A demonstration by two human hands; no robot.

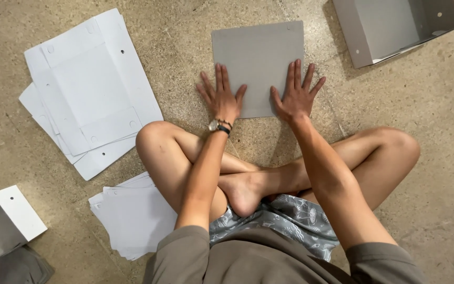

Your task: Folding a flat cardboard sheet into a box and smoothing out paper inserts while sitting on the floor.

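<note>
Both our hands are flat, fingers spread, pressing down on the grey cardboard sheet (258, 60) lying on the speckled floor (437, 115) just past our crossed legs. Left hand (220, 97) sits on its near-left corner, right hand (296, 94) on the near-right edge. White flat-packed sheets (88, 84) sit off left, a folded grey box (395, 26) top right.

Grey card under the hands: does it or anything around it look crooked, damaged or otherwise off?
Nothing looks damaged. The grey card lies flat on the floor, both the left hand and right hand pressed open on its near edge. The white flat sheets at left are fanned unevenly rather than squared, and the second pile too.
</note>
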